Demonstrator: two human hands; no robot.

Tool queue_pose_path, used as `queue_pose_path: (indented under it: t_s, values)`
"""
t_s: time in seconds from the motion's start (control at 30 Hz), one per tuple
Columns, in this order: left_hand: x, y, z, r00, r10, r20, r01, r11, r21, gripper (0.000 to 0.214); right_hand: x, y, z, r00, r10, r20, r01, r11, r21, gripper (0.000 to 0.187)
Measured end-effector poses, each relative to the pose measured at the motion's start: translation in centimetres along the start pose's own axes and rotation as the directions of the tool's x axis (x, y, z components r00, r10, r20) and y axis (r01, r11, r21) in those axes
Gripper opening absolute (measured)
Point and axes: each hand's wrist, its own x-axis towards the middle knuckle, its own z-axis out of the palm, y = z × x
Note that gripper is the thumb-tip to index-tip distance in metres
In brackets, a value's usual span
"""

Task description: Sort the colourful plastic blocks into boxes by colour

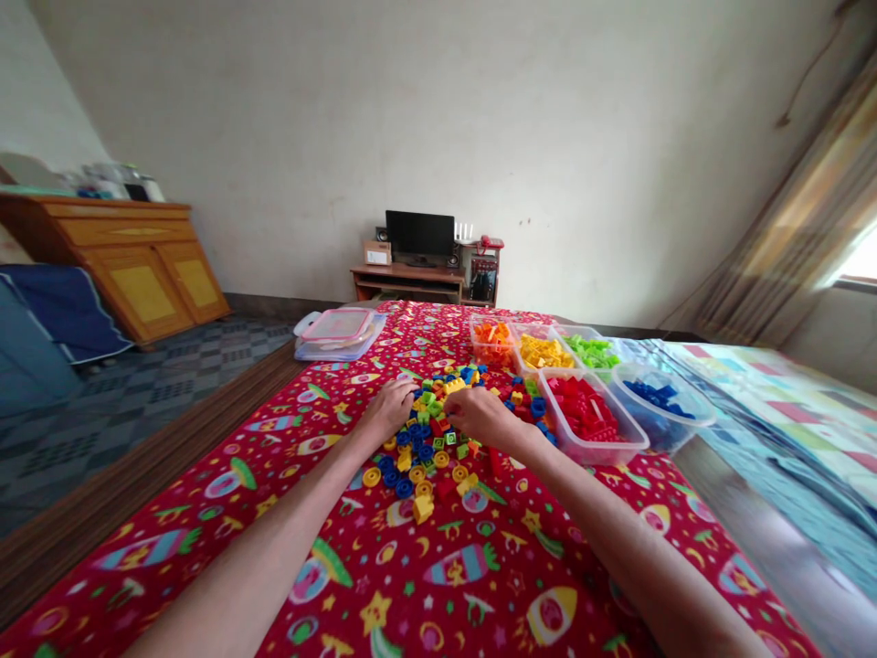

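Observation:
A heap of small plastic bricks point(428, 439) in blue, yellow, green, red and orange lies on the red patterned cloth point(425, 567). Both my arms reach out to it. My left hand point(388, 408) rests on the heap's left edge with its fingers curled down into the pieces. My right hand point(483, 416) sits on the heap's right side, fingers bent and pinched around small bricks that I cannot name. To the right stand clear tubs sorted by colour: red point(589, 411), blue point(661, 399), orange point(491, 338), yellow point(544, 352), green point(590, 350).
A stack of clear tub lids point(339, 331) lies at the cloth's far left corner. A wooden sideboard point(130, 265) stands at the left wall, a low desk with a monitor point(419, 239) at the back. A light striped cloth point(774, 402) covers the surface to the right.

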Motion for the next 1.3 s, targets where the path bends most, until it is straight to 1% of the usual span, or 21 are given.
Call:
queue_pose_path:
  t_s: [0.1,0.23,0.3,0.4,0.47,0.6,0.67,0.73,0.83,0.9,0.93,1.0,1.07,1.13,1.2,1.3]
  values:
    - [-0.1,0.0,-0.1,1.000,-0.007,0.009,0.007,1.000,0.001,0.036,-0.1,1.1,-0.4,0.999,0.039,-0.012,-0.040,0.998,-0.052,0.026]
    - [-0.2,0.0,-0.3,1.000,0.000,0.015,0.000,1.000,-0.009,0.034,-0.2,2.5,-0.7,0.989,0.131,-0.072,-0.132,0.991,-0.013,0.027]
    - [-0.3,0.0,-0.3,1.000,0.003,0.008,-0.003,1.000,-0.016,0.033,-0.2,2.7,-0.6,0.989,0.137,-0.060,-0.137,0.991,0.003,0.024]
    - [-0.3,0.1,-0.4,1.000,0.004,-0.008,-0.004,1.000,-0.022,0.035,-0.3,2.5,-0.1,0.990,0.141,-0.010,-0.141,0.990,-0.023,0.020]
    - [-0.3,0.1,-0.3,1.000,0.004,-0.018,-0.004,1.000,-0.024,0.035,-0.3,2.2,0.3,0.989,0.147,0.003,-0.147,0.989,-0.030,0.019]
    - [-0.3,0.0,-0.2,1.000,0.008,-0.026,-0.008,1.000,-0.024,0.034,-0.4,2.1,0.8,0.993,0.122,0.003,-0.122,0.993,-0.003,0.022]
    - [-0.3,-0.1,-0.2,1.000,0.006,-0.019,-0.006,1.000,-0.018,0.035,-0.5,2.2,1.0,0.993,0.110,-0.036,-0.111,0.994,-0.024,0.021]
    - [-0.4,-0.1,-0.1,1.000,0.001,-0.016,-0.001,1.000,-0.014,0.035,-0.6,2.5,1.2,0.988,0.101,-0.121,-0.109,0.992,-0.057,0.019]
    - [-0.3,-0.1,-0.1,1.000,-0.004,-0.020,0.003,1.000,-0.030,0.034,-0.5,2.8,1.4,0.964,0.078,-0.255,-0.102,0.991,-0.082,0.023]
    - [-0.3,-0.1,-0.1,1.000,-0.006,-0.022,0.005,0.999,-0.048,0.032,-0.4,2.7,1.4,0.954,0.063,-0.293,-0.088,0.994,-0.070,0.025]
    - [-0.3,-0.1,-0.1,1.000,-0.005,-0.021,0.004,0.998,-0.055,0.032,-0.3,2.6,1.3,0.958,0.057,-0.280,-0.077,0.995,-0.060,0.024]
    - [-0.3,-0.1,-0.1,1.000,-0.004,-0.024,0.002,0.998,-0.058,0.032,-0.2,2.2,1.2,0.977,0.042,-0.209,-0.054,0.997,-0.051,0.021]
    - [-0.4,-0.1,-0.1,0.999,-0.001,-0.032,0.000,0.999,-0.047,0.033,-0.3,1.9,1.0,0.993,0.032,-0.115,-0.041,0.996,-0.073,0.025]
    - [-0.4,-0.1,-0.1,0.999,0.001,-0.037,-0.002,0.999,-0.035,0.033,-0.5,1.7,1.0,0.998,0.034,-0.051,-0.039,0.994,-0.106,0.030]
    - [-0.4,0.0,-0.2,1.000,0.001,-0.030,-0.002,1.000,-0.028,0.034,-0.7,1.7,1.2,0.998,0.056,-0.025,-0.059,0.991,-0.121,0.034]
    - [-0.4,0.2,-0.4,1.000,0.005,-0.013,-0.005,1.000,-0.028,0.034,-0.9,1.8,1.5,0.994,0.101,-0.042,-0.105,0.987,-0.118,0.036]
